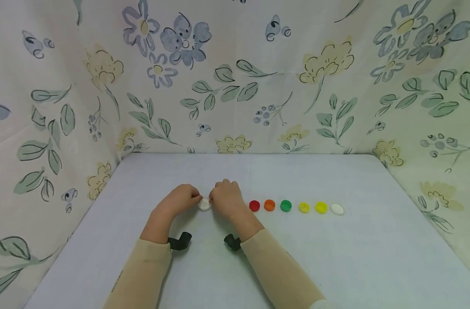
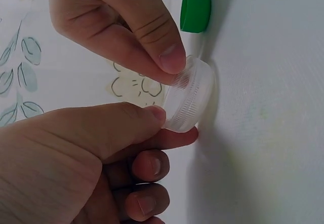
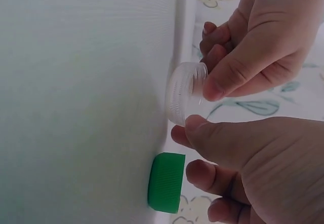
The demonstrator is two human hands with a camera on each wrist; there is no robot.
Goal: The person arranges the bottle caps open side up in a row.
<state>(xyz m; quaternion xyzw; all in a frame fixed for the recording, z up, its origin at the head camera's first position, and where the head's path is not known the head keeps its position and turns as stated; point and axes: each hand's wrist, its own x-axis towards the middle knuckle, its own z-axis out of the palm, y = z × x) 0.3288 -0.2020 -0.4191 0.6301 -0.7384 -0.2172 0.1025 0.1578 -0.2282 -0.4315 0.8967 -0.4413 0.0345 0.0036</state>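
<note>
A clear plastic bottle cap (image 1: 205,204) with ribbed sides sits on the table between the two hands. My left hand (image 1: 179,199) pinches its left edge between thumb and index finger. From the opposite side, the right hand (image 1: 228,201) pinches the rim the same way. In the left wrist view the cap (image 2: 200,101) lies low against the white surface, its hollow side facing up. A green ribbed cap (image 3: 167,183) stands close beside the right hand's fingers in the right wrist view; in the head view that hand hides it.
To the right of the hands runs a row of caps: red (image 1: 254,206), orange (image 1: 269,205), green (image 1: 286,206), smaller yellow (image 1: 304,207), larger yellow (image 1: 321,207) and white (image 1: 337,209). They lie on a white table (image 1: 374,257). Floral curtains (image 1: 235,116) hang behind it.
</note>
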